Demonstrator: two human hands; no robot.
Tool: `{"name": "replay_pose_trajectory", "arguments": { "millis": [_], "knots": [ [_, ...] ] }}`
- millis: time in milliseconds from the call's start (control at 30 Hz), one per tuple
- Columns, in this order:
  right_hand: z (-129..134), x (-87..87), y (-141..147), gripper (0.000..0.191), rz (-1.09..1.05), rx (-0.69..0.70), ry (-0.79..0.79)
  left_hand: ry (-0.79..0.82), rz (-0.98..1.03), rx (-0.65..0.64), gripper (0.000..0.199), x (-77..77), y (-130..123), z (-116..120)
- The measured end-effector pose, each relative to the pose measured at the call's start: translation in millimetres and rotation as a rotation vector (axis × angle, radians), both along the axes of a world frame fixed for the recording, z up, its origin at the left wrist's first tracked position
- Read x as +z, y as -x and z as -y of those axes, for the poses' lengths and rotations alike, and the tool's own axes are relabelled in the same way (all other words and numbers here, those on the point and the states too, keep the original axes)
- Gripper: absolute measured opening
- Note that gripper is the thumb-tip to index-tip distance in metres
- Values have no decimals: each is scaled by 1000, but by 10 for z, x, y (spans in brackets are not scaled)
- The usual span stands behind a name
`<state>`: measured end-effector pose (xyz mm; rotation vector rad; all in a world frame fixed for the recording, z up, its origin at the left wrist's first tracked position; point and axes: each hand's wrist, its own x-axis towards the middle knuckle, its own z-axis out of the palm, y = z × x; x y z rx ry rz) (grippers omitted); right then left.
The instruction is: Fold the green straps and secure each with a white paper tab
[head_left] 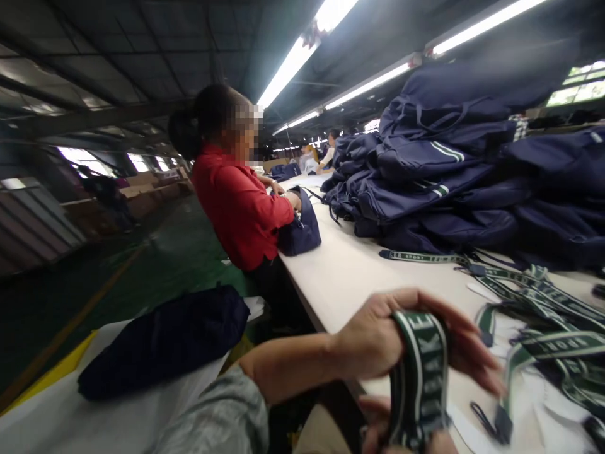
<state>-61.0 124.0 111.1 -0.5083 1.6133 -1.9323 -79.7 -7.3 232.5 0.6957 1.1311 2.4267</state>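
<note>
To the left of the white table (pixel 350 271), a dark navy bag (pixel 165 340) lies on a pale sheet (pixel 47 416) with yellow along its edge. A person in a red shirt (pixel 231 208) stands at the table's left side, one hand reaching into an upright navy bag (pixel 305 227) on its edge.

Over the table's near edge, my left hand (pixel 378 328) extends from a grey-green sleeve (pixel 222 410), its fingers stretched out, with a green-and-white lettered strap (pixel 420 372) looped round it. Below, my right hand (pixel 378 435), partly cut off by the bottom of the view, has its fingers closed on the strap's lower part. The strap hangs between my two hands, just above the table.

Beyond them, a heap of navy bags (pixel 425 170), some with white and green stripes, rises from the table's far side. At the table's right, a tangle of matching loose straps (pixel 558 347) spreads over white paper pieces (pixel 534 422), near my left fingertips.
</note>
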Motion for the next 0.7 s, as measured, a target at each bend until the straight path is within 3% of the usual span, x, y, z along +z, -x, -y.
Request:
{"name": "replay_pose_trajectory", "arguments": {
  "millis": [100,200,300,333,433,533,600,700],
  "knots": [
    [-23,78,-138,41,188,50,-19,258,-324,435,28,98,404,134],
    [-108,121,-18,37,229,94,31,371,-440,740,27,-29,915,211],
    [-238,7,228,45,229,187,115,550,-414,831,23,-270,1302,207],
    [-276,-42,283,49,236,192,140,638,-454,917,20,-337,1369,214],
    [-353,-157,329,57,265,163,140,858,-697,1055,23,-467,1427,293],
    [-425,-212,289,53,274,153,87,1061,-902,1093,26,-546,1451,352],
    [-482,-224,264,51,273,157,78,1044,-859,1152,24,-594,1516,313],
    [-545,-222,250,48,277,164,86,855,-564,1148,26,-648,1646,150]
  ]
}}
